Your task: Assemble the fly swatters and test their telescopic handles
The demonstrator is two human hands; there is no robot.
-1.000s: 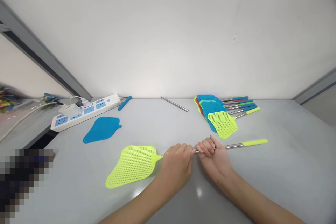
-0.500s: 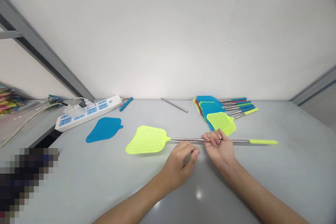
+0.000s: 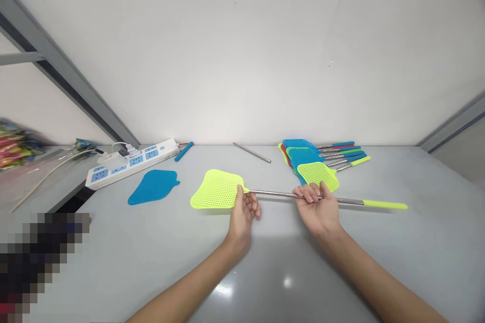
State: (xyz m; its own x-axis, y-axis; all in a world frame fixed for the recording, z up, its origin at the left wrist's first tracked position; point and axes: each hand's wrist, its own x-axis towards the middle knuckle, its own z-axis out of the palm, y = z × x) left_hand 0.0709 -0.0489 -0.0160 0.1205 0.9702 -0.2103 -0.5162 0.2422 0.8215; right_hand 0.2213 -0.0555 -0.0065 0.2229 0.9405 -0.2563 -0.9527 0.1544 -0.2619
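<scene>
In the head view, the yellow fly swatter (image 3: 217,190) is lying crosswise in front of the person, above the grey table (image 3: 276,267), its mesh head pointing left and its yellow handle (image 3: 384,204) right. The right hand (image 3: 320,212) is turning its palm up, its fingers closing around the metal shaft (image 3: 271,194) about midway along. The left hand (image 3: 241,217) is resting its thumb over the mesh by the neck, while its other fingers are curling just below the shaft; whether they are pinching the plastic, I cannot tell.

Beyond the right hand, a stack of swatters (image 3: 303,155) is lying near the wall, handles pointing right. A loose metal rod (image 3: 252,152), a blue handle (image 3: 184,151) and a blue swatter head (image 3: 153,186) are lying farther left. The white power strip (image 3: 132,164) is showing blue socket panels, their markings too small to read. Any print on the colourful packets (image 3: 15,146) at far left is blurring.
</scene>
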